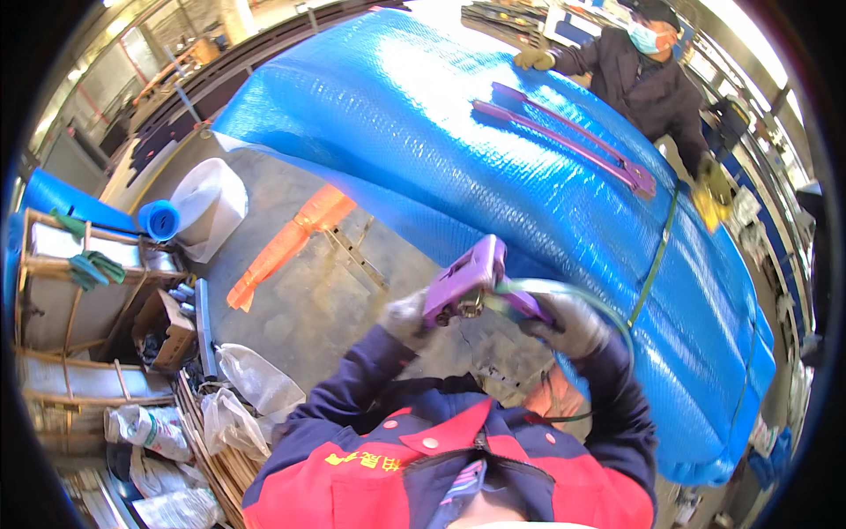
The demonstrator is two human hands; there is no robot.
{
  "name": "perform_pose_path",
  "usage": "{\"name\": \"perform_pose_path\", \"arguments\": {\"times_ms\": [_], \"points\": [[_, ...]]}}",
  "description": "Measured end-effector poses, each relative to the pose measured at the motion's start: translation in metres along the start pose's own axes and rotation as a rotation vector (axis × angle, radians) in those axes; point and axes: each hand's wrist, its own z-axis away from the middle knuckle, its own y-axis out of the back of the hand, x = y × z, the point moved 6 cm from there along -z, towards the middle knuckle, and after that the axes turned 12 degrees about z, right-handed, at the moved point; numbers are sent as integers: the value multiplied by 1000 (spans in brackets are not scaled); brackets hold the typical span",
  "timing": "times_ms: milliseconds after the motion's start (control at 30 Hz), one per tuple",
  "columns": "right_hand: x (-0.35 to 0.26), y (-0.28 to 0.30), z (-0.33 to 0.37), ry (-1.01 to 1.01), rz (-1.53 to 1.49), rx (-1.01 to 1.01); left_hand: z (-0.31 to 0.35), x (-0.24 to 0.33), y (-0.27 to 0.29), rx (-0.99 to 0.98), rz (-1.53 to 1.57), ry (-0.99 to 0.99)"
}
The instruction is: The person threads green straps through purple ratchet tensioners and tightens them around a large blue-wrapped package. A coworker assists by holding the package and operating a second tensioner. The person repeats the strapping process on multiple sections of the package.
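Observation:
In front of my chest is a purple metal strapping tensioner, with a green strap curving from it round to the right. My left hand, in a grey glove, is closed on its left end. My right hand, gloved too, grips the purple handle on the other side. Just beyond lies a large bundle in blue bubble wrap, with a green strap drawn across its right part. A purple long-handled sealer rests on top of the wrap.
Across the bundle stands a masked co-worker, one gloved hand on the wrap, the other near something yellow. An orange-wrapped piece lies at the left. Farther left are a white roll, a wooden rack and plastic bags.

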Motion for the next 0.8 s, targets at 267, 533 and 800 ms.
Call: {"name": "perform_pose_path", "arguments": {"times_ms": [267,533,800], "points": [[13,-133,-78,-545,-292,-311,44,-32,131,113,-212,89],[-55,-169,-195,-124,-2,316,78,-84,237,211,-315,187],[-62,-230,-277,-159,222,339,96,-125,247,16,-421,436]]}}
